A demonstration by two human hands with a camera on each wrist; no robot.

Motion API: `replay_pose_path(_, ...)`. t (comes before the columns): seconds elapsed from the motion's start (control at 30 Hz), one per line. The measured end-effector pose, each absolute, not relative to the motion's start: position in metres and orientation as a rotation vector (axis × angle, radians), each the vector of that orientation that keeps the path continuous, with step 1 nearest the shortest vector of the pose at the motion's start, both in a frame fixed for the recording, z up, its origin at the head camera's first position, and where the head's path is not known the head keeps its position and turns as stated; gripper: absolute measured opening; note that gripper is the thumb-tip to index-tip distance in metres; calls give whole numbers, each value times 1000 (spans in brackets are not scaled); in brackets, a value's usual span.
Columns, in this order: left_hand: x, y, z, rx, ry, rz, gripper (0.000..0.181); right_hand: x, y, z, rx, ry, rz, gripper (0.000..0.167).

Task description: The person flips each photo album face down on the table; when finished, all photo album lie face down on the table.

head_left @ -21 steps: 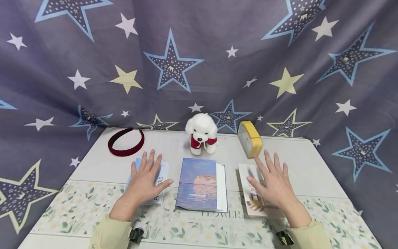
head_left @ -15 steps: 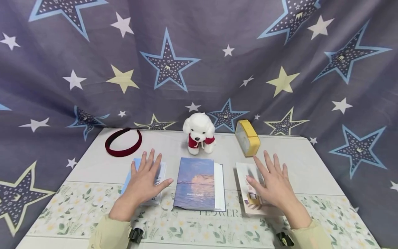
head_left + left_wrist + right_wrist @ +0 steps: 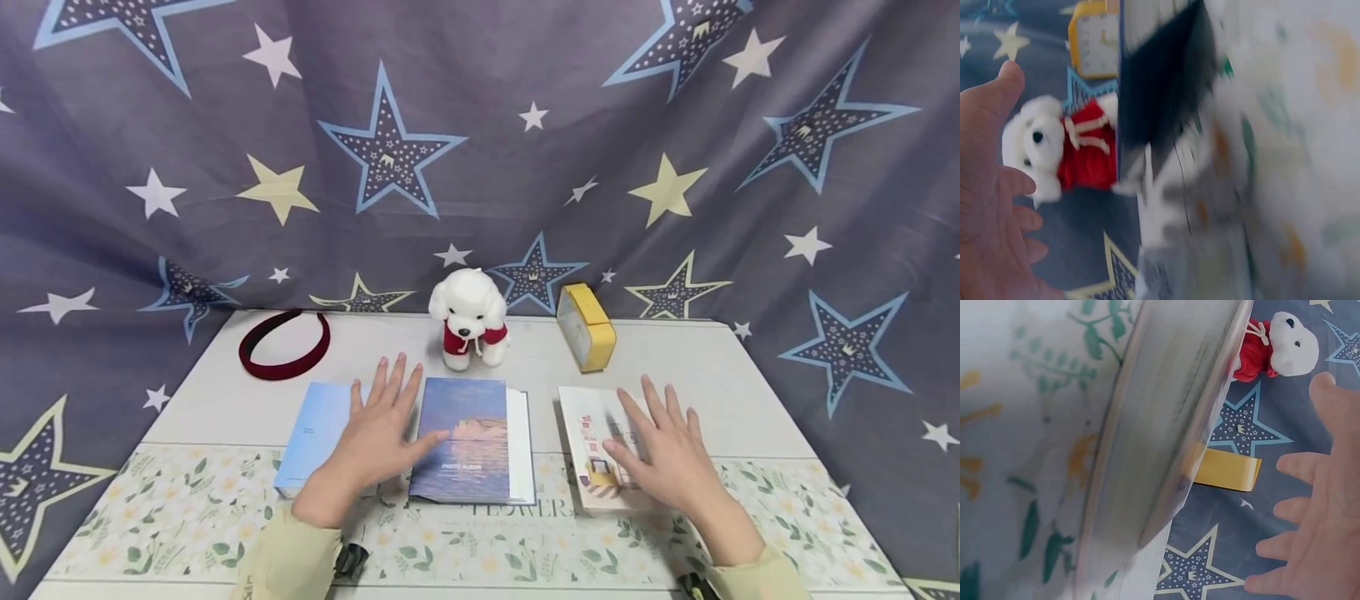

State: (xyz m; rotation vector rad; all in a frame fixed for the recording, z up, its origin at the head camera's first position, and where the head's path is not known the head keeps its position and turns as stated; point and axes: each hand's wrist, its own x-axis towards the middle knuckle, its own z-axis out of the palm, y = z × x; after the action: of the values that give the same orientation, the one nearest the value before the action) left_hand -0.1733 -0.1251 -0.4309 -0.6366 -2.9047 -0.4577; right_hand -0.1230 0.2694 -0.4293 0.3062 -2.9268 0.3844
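- While my left hand [image 3: 378, 442] hangs fingers spread, thumb splayed wide, it has hold of nothing; palm down over the right part of the light blue rectangular box or album [image 3: 313, 429], thumb over the left side of the purple-blue hardback photo album [image 3: 468, 408] with the peach cliff and sea on its cover.
- Right hand [image 3: 667, 454]: same pose, fingers fanned and nearly straight, nothing held; over the right side of the white illustrated book [image 3: 591, 433].
- Right wrist view shows a gap between my palm and that book; left wrist view is blurred, contact can't be told there.
- Why so flat and wide: looks like hovering or presenting, no pinch wanted at this moment, my guess.
- The three lie flat in a row across the middle of the white table [image 3: 675, 358]: blue one toward the left edge, photo album central, white book toward the right edge. Covers up, probably so each can be seen and reached.
- Along the far edge: white plush dog in a red top [image 3: 468, 312], on its feet at the middle; yellow-framed boxy clock-like thing [image 3: 592, 333] upright, right of it; dark red padded headband [image 3: 296, 367] by the far left corner. Likely set back as clearance.
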Motion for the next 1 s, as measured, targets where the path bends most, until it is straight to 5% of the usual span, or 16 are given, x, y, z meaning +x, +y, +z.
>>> replay_pose_path(0.57,-158,5,-420,-1215,-2961,-336,97,-96,288,-442,193,-3001,423,72)
replay_pose_path(1.0,-139,71,-431,-1284,-3024,-314,86,-85,295,-448,11,-3060,689,67)
